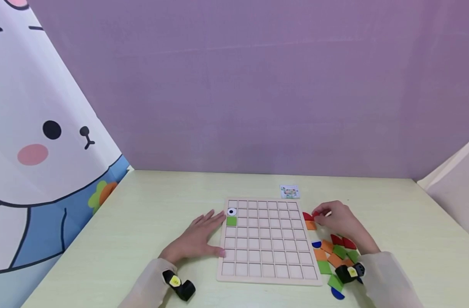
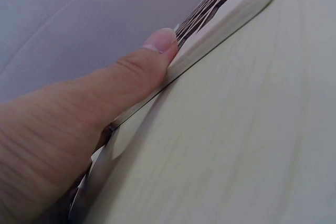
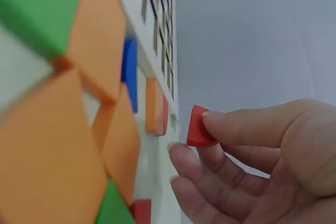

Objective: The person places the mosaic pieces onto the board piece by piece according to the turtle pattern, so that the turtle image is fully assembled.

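A light wooden grid board (image 1: 269, 281) lies on the table. In its left column sit a white piece with a black eye dot (image 1: 232, 211) and, just below, a green square block (image 1: 231, 221). My left hand (image 1: 196, 240) rests spread against the board's left edge, its thumb (image 2: 157, 51) touching the rim in the left wrist view. Beyond the board's right edge, my right hand (image 1: 343, 220) pinches a small red block (image 3: 196, 128) between thumb and fingers, held up off the table. Beside it lie another red block (image 1: 307, 216) and an orange block (image 1: 311, 225).
Several loose orange, green, red and blue blocks (image 1: 335, 260) lie right of the board, partly under my right wrist. A small printed card (image 1: 290, 191) lies behind the board. A purple partition (image 1: 272, 107) rises at the table's back.
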`<state>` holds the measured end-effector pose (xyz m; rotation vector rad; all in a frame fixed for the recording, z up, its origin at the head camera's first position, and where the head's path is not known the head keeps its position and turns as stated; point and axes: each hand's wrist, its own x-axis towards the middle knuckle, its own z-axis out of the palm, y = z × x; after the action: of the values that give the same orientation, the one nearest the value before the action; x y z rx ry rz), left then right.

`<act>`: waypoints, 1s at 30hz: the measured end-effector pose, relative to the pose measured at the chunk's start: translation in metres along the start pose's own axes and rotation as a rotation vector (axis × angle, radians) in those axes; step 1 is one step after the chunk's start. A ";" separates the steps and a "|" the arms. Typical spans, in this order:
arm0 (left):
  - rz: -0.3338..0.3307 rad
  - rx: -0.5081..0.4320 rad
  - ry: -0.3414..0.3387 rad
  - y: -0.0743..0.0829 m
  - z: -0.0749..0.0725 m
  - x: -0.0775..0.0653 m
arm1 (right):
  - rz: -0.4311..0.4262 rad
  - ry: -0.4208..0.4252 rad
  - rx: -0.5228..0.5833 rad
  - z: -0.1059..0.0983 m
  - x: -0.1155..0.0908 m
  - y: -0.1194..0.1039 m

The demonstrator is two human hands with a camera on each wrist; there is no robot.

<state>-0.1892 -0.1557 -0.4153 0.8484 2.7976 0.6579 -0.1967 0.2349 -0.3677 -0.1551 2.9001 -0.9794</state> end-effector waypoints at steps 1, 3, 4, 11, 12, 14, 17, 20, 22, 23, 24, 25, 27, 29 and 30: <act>-0.001 0.000 -0.001 0.000 0.000 0.000 | -0.005 0.002 0.007 0.000 0.000 -0.001; -0.002 -0.002 -0.001 0.000 0.000 0.000 | -0.021 0.007 0.021 0.001 0.000 -0.002; -0.003 -0.003 0.000 0.000 0.000 0.000 | -0.029 0.010 0.026 0.002 0.000 -0.002; -0.003 -0.005 0.000 -0.001 0.001 0.001 | -0.054 0.008 0.066 0.006 0.002 -0.004; 0.000 -0.004 0.001 -0.001 0.001 0.001 | -0.052 0.001 0.079 0.007 0.002 -0.005; 0.005 -0.003 0.004 -0.001 0.001 0.001 | -0.046 -0.016 0.107 0.008 0.002 -0.007; 0.012 0.005 0.009 -0.001 0.001 0.001 | -0.049 -0.031 0.140 0.010 0.002 -0.012; 0.010 0.011 0.011 0.000 0.000 0.002 | -0.085 -0.046 0.153 0.013 0.002 -0.018; 0.011 0.011 0.013 0.000 0.001 0.002 | -0.116 -0.061 0.166 0.017 0.003 -0.022; 0.014 0.008 0.013 -0.001 0.001 0.002 | -0.133 -0.073 0.174 0.018 0.004 -0.024; 0.014 0.008 0.013 -0.001 0.001 0.002 | -0.150 -0.088 0.185 0.021 0.005 -0.025; 0.013 0.007 0.013 -0.001 0.001 0.002 | -0.167 -0.102 0.197 0.023 0.005 -0.027; 0.009 0.005 0.010 -0.001 0.002 0.002 | -0.205 -0.130 0.231 0.026 0.007 -0.030; 0.008 0.006 0.008 -0.002 0.002 0.002 | -0.232 -0.154 0.261 0.030 0.008 -0.032; 0.005 0.006 0.006 -0.002 0.002 0.002 | -0.247 -0.162 0.269 0.032 0.008 -0.033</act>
<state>-0.1911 -0.1550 -0.4182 0.8565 2.8051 0.6540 -0.1993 0.1886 -0.3730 -0.5566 2.6140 -1.3153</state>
